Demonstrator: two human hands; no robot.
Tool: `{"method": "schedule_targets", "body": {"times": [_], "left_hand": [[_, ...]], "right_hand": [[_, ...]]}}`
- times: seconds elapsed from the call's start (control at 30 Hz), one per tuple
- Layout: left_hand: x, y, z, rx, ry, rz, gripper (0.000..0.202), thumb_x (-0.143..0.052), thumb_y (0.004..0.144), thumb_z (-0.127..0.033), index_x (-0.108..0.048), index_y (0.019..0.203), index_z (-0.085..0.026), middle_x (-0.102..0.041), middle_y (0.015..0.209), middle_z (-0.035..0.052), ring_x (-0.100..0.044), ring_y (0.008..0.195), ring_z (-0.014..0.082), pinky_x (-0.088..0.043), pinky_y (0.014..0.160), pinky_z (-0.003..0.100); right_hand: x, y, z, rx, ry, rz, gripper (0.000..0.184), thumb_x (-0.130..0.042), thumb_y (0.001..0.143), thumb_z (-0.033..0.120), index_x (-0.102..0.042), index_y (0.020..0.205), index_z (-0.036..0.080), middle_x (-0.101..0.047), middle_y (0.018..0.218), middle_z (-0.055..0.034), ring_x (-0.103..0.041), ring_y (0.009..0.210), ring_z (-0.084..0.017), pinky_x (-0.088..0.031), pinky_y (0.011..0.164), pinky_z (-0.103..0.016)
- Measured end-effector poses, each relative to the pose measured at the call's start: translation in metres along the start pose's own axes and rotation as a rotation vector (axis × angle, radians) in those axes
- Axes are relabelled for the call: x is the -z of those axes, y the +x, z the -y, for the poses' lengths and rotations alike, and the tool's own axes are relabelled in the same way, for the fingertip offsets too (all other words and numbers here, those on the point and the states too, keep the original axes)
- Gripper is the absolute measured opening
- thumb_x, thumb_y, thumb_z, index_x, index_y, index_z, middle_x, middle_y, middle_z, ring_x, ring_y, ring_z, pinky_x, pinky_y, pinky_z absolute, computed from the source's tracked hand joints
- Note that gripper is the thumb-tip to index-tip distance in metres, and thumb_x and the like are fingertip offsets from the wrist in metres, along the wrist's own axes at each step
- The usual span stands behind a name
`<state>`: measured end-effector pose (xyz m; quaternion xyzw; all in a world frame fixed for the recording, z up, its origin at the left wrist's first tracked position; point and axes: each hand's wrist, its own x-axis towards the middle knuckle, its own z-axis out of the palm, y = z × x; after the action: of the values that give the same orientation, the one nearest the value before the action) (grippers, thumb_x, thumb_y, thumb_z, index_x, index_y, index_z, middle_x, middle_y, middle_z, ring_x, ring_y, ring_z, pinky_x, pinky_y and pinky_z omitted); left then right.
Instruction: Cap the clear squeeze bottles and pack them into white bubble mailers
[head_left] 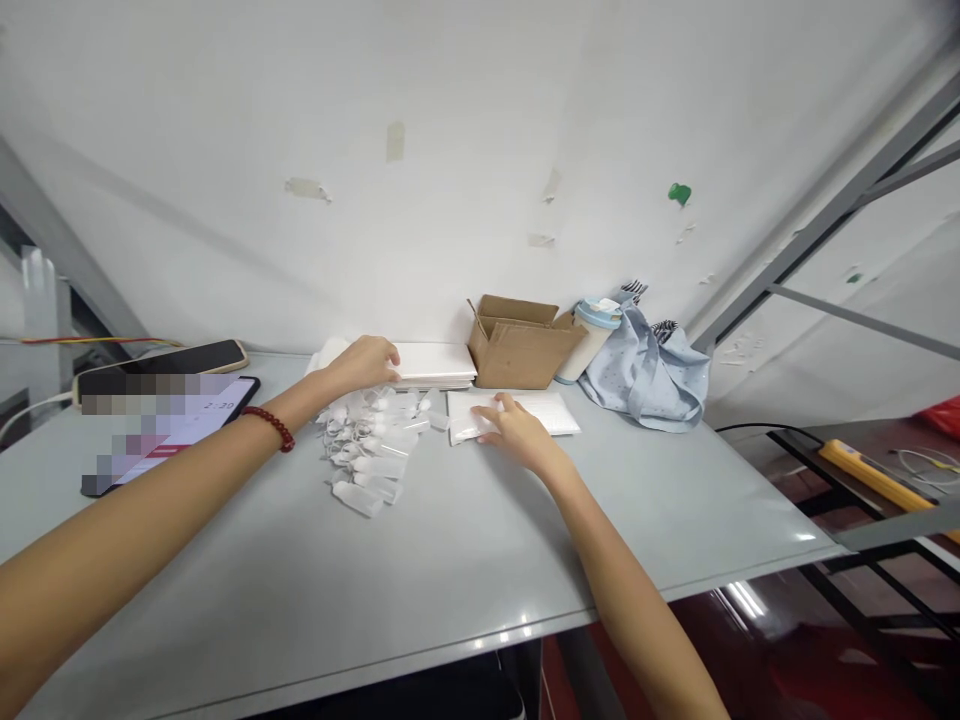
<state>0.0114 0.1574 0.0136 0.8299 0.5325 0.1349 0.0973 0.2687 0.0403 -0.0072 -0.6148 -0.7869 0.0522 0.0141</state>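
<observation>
At the left end of a stack of flat white sheets or cards [435, 362], my left hand [366, 362] is bent over with its fingertips and thumb apart. It touches or nearly touches the stack; the exact contact is hard to see. My right hand [517, 430] rests with spread fingers on a flat white packet in clear, shiny plastic [551, 410]. Between and below the hands lies a loose pile of small translucent plastic pouches or tubes [379, 467]. Some white material lies behind my left wrist, partly hidden.
An open cardboard box [521, 355] stands against the wall, beside a white cup with a blue lid [596, 340] and a light blue cloth bag [649, 375]. Two phones lie at left, one lit [202, 425], one dark [165, 368] with a cable. A metal frame [795, 240] rises at right.
</observation>
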Motion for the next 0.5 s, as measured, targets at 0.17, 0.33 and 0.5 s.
{"method": "schedule_targets", "body": {"times": [0.17,0.33,0.5], "left_hand": [[-0.0033,-0.0006,0.0035,-0.079,0.123,-0.001,0.019,-0.054,0.076,-0.024,-0.071,0.071,-0.018,-0.075,0.081,0.0110,-0.068,0.083,0.0262,-0.046,0.073,0.030],[-0.0052,-0.0038,0.0001,-0.158,0.281,-0.019,0.020,-0.050,0.074,-0.014,-0.061,0.057,-0.017,-0.069,0.072,0.0143,-0.064,0.071,0.0251,-0.043,0.064,0.032],[-0.0016,-0.0032,-0.0063,-0.205,0.406,-0.090,0.021,-0.046,0.073,-0.006,-0.060,0.060,-0.015,-0.065,0.070,0.0145,-0.061,0.070,0.0239,-0.042,0.058,0.031]], "right_hand": [[-0.0020,0.0005,0.0024,-0.010,-0.027,0.006,0.048,-0.064,0.091,0.026,-0.053,0.138,0.024,-0.051,0.131,-0.0184,-0.055,0.121,-0.031,-0.047,0.095,-0.042],[-0.0014,-0.0001,0.0022,-0.004,-0.021,-0.010,0.048,-0.066,0.089,0.028,-0.055,0.136,0.024,-0.051,0.129,-0.0183,-0.056,0.120,-0.031,-0.048,0.093,-0.042],[-0.0015,-0.0012,-0.0002,0.012,0.017,-0.041,0.051,-0.073,0.084,0.033,-0.056,0.131,0.022,-0.053,0.127,-0.0168,-0.059,0.115,-0.030,-0.050,0.089,-0.040]]}}
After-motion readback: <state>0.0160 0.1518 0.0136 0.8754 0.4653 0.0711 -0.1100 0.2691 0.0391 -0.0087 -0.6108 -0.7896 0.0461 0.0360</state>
